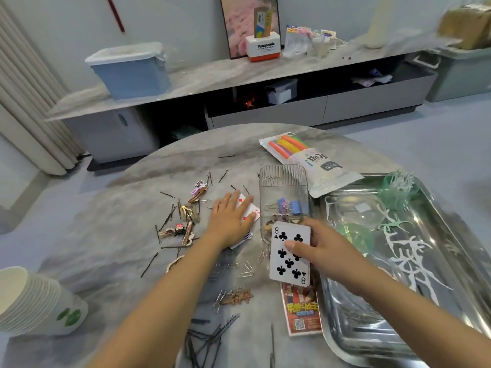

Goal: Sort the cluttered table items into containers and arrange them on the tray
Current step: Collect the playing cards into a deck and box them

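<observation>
Your left hand lay flat, fingers straight, on loose cards on the table. Your right hand pinched a card stack, thumb on the eight of clubs, long axis running away from you. The clear dish behind it held binder clips. The metal tray carried glass bowls.

Clear container lies left of tray, behind card box.
</observation>
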`<act>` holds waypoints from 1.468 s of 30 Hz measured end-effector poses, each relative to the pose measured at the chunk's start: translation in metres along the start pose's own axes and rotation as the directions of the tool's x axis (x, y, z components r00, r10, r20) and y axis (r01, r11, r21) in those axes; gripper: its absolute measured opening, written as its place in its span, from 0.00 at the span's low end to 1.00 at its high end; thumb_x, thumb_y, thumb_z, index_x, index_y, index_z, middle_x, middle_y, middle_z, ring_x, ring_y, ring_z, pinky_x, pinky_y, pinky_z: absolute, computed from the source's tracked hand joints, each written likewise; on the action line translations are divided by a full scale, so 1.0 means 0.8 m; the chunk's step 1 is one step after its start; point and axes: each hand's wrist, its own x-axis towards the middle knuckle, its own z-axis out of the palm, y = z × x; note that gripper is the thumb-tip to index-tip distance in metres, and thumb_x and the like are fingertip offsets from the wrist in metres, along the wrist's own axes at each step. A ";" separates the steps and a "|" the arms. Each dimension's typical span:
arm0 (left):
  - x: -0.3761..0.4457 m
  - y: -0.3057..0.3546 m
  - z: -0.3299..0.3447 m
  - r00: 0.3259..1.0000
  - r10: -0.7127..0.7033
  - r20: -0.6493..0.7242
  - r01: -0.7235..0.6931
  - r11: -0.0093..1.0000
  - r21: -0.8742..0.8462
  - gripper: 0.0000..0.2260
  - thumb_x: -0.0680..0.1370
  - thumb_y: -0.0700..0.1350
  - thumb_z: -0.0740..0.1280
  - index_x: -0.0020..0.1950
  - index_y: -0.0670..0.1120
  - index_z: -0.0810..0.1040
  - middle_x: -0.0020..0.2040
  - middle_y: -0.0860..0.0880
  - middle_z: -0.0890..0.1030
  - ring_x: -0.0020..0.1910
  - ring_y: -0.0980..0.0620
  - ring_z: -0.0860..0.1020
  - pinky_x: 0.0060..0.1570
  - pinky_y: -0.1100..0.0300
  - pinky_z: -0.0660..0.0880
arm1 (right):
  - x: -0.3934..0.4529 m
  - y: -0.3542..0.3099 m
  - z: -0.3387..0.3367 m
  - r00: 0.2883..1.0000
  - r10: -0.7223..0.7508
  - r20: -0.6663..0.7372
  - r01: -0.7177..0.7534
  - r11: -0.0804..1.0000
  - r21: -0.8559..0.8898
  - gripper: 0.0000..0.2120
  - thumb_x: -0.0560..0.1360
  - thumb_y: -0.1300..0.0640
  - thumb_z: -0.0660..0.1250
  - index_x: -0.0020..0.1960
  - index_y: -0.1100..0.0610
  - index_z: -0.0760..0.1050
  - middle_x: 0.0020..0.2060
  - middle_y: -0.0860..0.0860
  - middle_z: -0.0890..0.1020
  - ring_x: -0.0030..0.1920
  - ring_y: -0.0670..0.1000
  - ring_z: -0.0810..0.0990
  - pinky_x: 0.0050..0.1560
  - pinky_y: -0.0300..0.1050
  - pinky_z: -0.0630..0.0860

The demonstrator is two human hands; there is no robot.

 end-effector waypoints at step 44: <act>-0.314 0.062 -0.091 0.893 -0.254 0.370 0.417 0.165 -0.894 0.07 0.80 0.38 0.61 0.53 0.48 0.76 0.53 0.45 0.82 0.56 0.43 0.79 0.63 0.43 0.71 | -0.106 0.001 0.039 0.958 0.116 0.262 -0.192 0.938 0.287 0.07 0.76 0.62 0.66 0.54 0.59 0.76 0.47 0.56 0.84 0.49 0.56 0.83 0.56 0.60 0.77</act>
